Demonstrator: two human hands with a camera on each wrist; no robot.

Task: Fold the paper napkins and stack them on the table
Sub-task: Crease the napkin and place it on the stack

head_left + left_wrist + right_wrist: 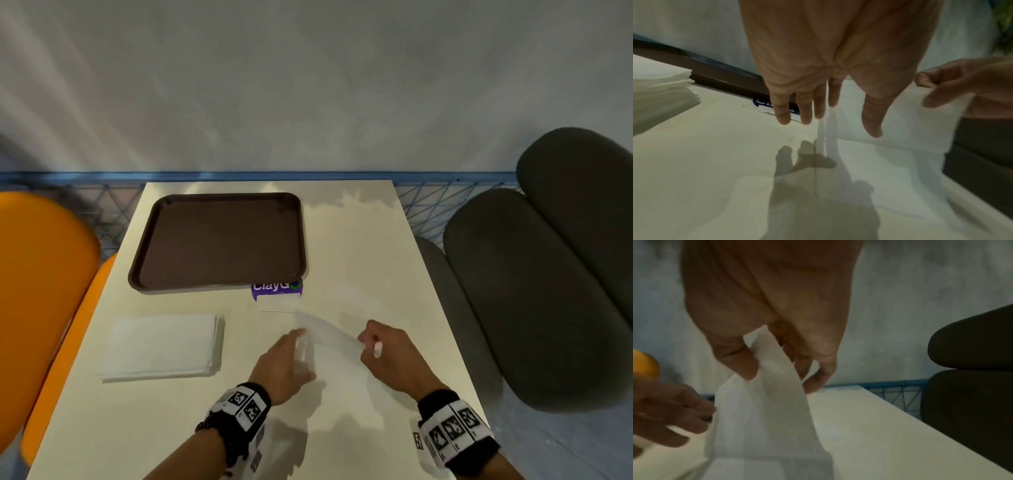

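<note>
A single white paper napkin (329, 334) is lifted at an angle off the white table (370, 246), near its front right. My right hand (371, 344) pinches the napkin's raised right edge (774, 369) between thumb and fingers. My left hand (291, 356) hovers with straight, spread fingers (805, 112) beside the napkin's left edge (890, 123); whether it touches the paper is unclear. A stack of white napkins (164, 344) lies on the table to the left, apart from both hands.
An empty brown tray (219, 240) sits at the back left of the table, with a purple sticker (277, 289) just in front of it. An orange chair (37, 301) stands on the left, dark grey cushioned seats (534, 291) on the right.
</note>
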